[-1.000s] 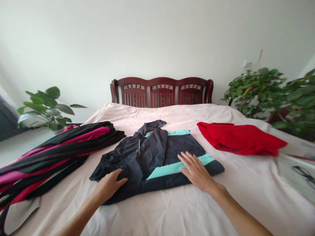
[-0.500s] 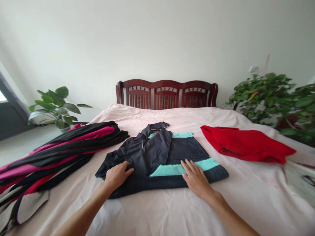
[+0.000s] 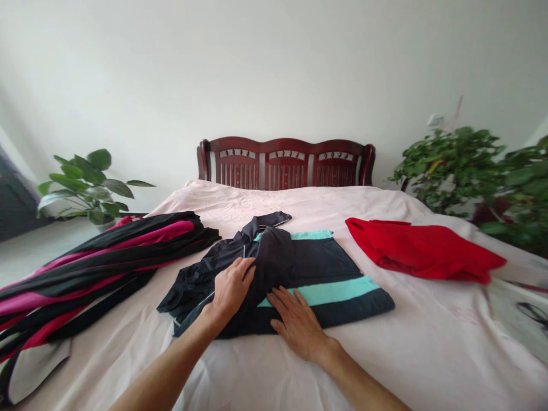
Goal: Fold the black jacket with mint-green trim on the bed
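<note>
A dark navy jacket [image 3: 325, 268] with mint-green stripes lies partly folded in the middle of the bed. My left hand [image 3: 231, 285] grips its left part and holds that fabric lifted and drawn over toward the middle, so a pale inner edge shows below. Next to it, my right hand [image 3: 297, 322] rests flat on the jacket's near edge with its fingers spread, on the mint stripe.
The bed has a pale pink sheet [image 3: 428, 348] and a dark red wooden headboard [image 3: 285, 162]. A black and pink garment [image 3: 107, 257] lies to the left, a folded red garment [image 3: 419, 251] to the right. Potted plants [image 3: 85, 185] [image 3: 462, 165] stand on both sides.
My left hand has moved right and up, carrying the jacket's left side over toward the middle. My right hand has slid left along the near edge.
</note>
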Action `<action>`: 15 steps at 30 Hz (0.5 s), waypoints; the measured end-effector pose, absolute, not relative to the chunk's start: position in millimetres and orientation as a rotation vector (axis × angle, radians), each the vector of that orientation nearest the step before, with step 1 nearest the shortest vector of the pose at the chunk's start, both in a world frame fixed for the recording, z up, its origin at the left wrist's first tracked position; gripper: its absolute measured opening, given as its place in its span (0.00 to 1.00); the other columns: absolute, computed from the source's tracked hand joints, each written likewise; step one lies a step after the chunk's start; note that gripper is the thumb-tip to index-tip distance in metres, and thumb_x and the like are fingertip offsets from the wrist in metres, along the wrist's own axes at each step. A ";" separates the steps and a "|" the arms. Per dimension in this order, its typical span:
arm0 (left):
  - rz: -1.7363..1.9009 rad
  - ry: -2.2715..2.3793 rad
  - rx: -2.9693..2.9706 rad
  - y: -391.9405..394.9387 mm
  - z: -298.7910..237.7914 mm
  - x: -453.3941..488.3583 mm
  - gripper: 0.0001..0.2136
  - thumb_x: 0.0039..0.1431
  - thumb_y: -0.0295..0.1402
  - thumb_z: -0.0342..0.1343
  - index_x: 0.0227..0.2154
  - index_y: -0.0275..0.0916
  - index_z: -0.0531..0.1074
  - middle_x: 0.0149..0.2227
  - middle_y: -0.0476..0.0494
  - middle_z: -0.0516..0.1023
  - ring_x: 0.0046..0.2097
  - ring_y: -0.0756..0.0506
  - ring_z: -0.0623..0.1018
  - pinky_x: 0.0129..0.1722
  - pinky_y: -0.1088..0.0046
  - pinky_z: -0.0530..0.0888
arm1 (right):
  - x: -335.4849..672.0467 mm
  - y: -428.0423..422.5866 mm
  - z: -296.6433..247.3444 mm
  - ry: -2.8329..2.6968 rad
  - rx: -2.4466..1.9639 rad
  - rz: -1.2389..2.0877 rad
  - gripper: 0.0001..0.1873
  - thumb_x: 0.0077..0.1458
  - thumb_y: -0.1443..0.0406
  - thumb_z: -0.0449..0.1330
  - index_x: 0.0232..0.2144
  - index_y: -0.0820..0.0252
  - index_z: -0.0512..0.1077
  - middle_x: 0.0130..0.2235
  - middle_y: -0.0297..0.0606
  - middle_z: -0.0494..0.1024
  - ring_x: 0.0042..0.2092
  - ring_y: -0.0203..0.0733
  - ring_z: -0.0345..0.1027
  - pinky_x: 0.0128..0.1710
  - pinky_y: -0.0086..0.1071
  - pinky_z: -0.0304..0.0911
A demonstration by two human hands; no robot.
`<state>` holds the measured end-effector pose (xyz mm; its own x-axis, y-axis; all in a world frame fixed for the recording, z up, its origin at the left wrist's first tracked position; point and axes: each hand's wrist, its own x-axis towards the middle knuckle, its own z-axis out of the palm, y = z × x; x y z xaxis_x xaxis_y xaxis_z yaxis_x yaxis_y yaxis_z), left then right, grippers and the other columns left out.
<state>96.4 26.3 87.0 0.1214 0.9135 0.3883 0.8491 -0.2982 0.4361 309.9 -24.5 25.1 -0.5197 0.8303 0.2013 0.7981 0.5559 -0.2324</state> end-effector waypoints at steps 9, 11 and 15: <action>0.157 1.128 3.066 -53.4 67.5 105.2 0.20 0.67 0.25 0.45 0.60 0.46 0.60 0.41 0.46 0.73 0.39 0.45 0.73 0.38 0.68 0.72 | 314.2 -17.5 21.4 -2.252 -1.347 0.328 0.19 0.54 0.71 0.54 0.46 0.56 0.77 0.53 0.42 0.76 0.58 0.47 0.65 0.62 0.41 0.52; 0.128 1.179 3.043 -58.8 61.3 95.0 0.23 0.67 0.23 0.45 0.61 0.49 0.59 0.43 0.46 0.72 0.41 0.45 0.72 0.40 0.67 0.72 | 324.3 -8.6 22.8 -2.068 -1.444 0.413 0.18 0.51 0.73 0.51 0.38 0.57 0.78 0.45 0.41 0.80 0.50 0.45 0.71 0.54 0.36 0.61; 0.121 1.197 3.029 -63.8 50.1 85.8 0.23 0.66 0.24 0.47 0.61 0.52 0.60 0.45 0.45 0.71 0.42 0.44 0.71 0.41 0.66 0.72 | 342.3 9.0 48.6 -1.776 -1.585 0.322 0.20 0.55 0.72 0.44 0.36 0.58 0.76 0.40 0.40 0.80 0.43 0.43 0.73 0.46 0.34 0.64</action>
<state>85.8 -63.8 50.1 0.7284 0.6759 0.1119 0.6847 -0.7242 -0.0823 342.3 9.0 48.6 0.0186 0.9388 0.3440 0.7579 0.2112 -0.6173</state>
